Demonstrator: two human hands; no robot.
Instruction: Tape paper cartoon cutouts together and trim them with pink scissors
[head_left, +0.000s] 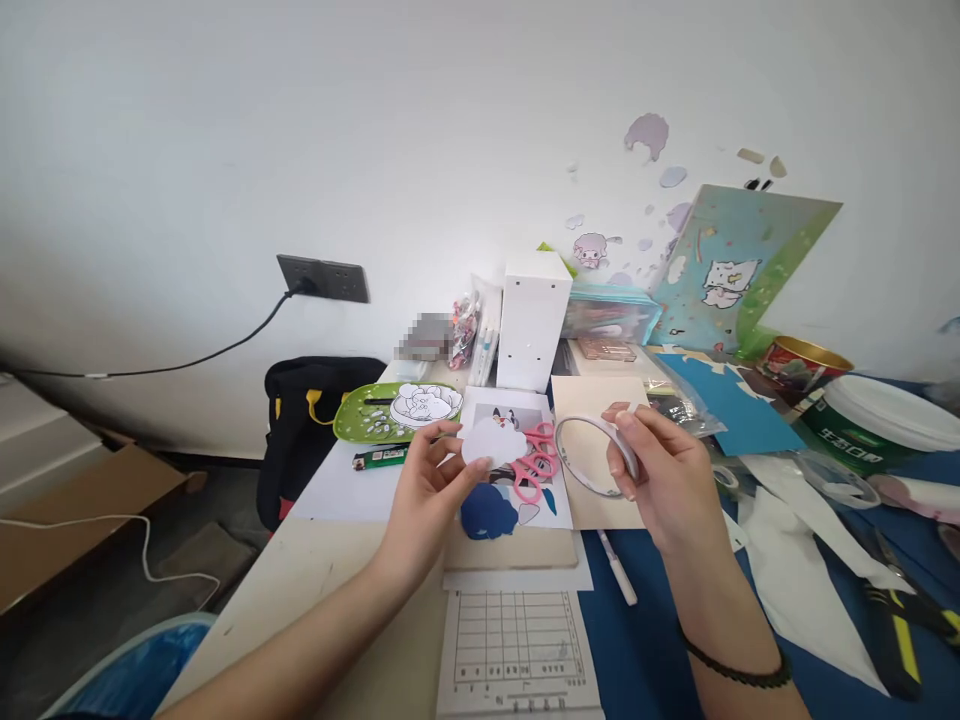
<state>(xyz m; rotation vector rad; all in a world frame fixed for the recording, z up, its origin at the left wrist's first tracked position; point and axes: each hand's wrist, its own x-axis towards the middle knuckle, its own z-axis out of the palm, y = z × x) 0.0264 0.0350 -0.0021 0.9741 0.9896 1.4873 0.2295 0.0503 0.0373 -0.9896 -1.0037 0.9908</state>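
My left hand (429, 482) pinches a white scalloped paper cutout (491, 442) between thumb and fingers, above the table. In my right hand (664, 470) is a narrow roll of tape (628, 456), gripped at its right side and held upright. Pink-handled scissors (541, 462) lie just behind and between the hands, partly covered by the cutout. Below the cutout, a dark blue paper shape (487, 514) rests on printed sheets. A green tray (352, 425) beyond my left hand carries a drawn paper cutout (425, 406) and small scraps.
A green-labelled object (380, 457) lies before the tray. A white box (534, 320) stands at the wall. A white pen (618, 570), pliers (894, 630), paper strips (795, 580) and a tub (855, 425) are to the right. A printed form (517, 640) lies nearest me.
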